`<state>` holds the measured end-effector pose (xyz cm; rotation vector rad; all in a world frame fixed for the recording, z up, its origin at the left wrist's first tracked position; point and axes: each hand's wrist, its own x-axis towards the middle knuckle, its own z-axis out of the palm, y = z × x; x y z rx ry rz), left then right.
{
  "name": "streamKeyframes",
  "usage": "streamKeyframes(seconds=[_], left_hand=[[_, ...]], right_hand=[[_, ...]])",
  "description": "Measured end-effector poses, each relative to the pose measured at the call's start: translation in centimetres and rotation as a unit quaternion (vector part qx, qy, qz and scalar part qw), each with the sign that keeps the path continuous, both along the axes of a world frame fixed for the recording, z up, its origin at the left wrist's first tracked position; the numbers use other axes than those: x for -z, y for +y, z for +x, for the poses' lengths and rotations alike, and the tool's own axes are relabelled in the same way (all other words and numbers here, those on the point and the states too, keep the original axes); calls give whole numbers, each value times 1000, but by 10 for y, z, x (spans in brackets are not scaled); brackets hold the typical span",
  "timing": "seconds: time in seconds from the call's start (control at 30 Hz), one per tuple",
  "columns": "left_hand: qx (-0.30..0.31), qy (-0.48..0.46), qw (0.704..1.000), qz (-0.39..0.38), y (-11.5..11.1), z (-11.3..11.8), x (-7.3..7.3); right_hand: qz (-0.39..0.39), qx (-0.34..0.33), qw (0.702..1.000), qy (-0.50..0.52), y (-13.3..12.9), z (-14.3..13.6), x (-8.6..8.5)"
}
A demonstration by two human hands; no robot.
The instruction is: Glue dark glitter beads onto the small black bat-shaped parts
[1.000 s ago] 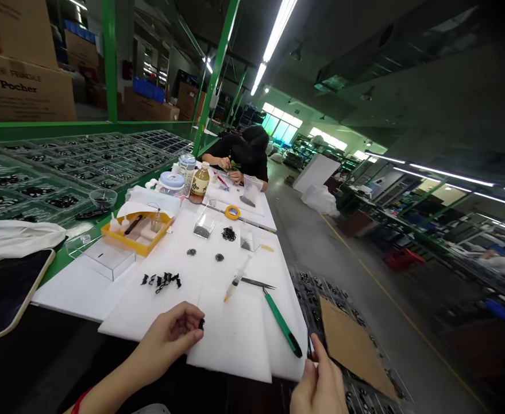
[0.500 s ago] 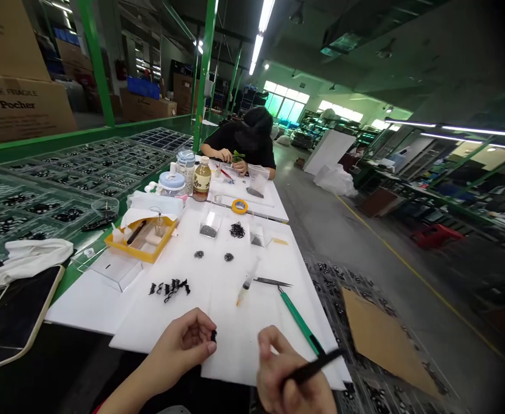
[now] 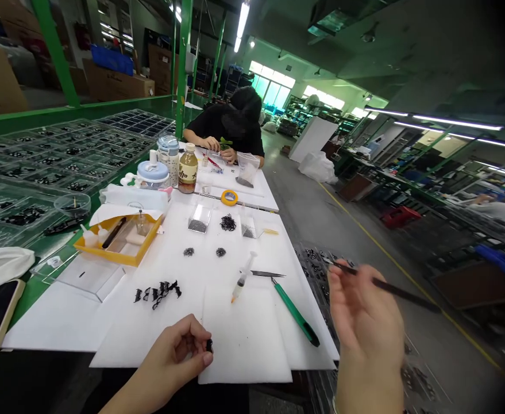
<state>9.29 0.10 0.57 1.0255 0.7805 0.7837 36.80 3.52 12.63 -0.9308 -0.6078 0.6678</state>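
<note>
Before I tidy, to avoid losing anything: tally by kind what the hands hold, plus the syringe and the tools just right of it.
Small black part, left hand: 1
Slender black tool, right hand: 1
Syringe: 1
Tweezers: 1
Green-handled tool: 1
Total: 5

**Inside a small-parts factory workshop**

I am in what looks like a factory workshop dealing in small parts. On my left, clear plastic compartment trays (image 3: 32, 197) holding tiny black pieces (image 3: 24, 214) spread across a long green surface (image 3: 32, 287), with brown cardboard boxes (image 3: 118, 84) beyond. Green metal posts (image 3: 185, 69) rise along it, and long white tube lights (image 3: 242, 20) shine overhead. A painted yellow line (image 3: 355, 220) runs along the grey floor (image 3: 299, 215), past a bulging white plastic bag (image 3: 319, 168). Ahead of me, a co-worker in a black top (image 3: 207, 121) bends over a white surface (image 3: 261, 192).
</note>
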Motion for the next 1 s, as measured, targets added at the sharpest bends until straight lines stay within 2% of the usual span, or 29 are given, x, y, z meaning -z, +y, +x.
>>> streamKeyframes(seconds=[0.13,0.23,0.3,0.37,0.5,0.7,0.77,0.83,1.0], left_hand=[[-1,-8,1000,-8,0,-1,5],[-14,-15,1000,-11,0,-1,5],[-22,-18,1000,-10,-1,-1,5],[-26,-19,999,-10,-1,-1,5],[-33,-21,999,-14,-1,-1,5],[-86,-18,995,-43,-5,1,-1],[-104,-11,993,-46,-6,2,-2],[-97,-1,994,-40,-5,3,-2],[-119,19,992,-42,-9,2,-7]], right_hand=[[-77,-72,994,34,55,-20,-3],[-150,-134,979,25,90,-31,5],[-182,-153,971,9,102,-36,12],[-199,-175,964,-10,103,-39,20],[-204,-225,952,-46,89,-37,27],[-190,-248,944,-107,78,-8,18],[-190,-267,936,-128,82,0,13],[-191,-284,928,-146,89,4,10],[-173,-287,924,-182,117,-2,9]])
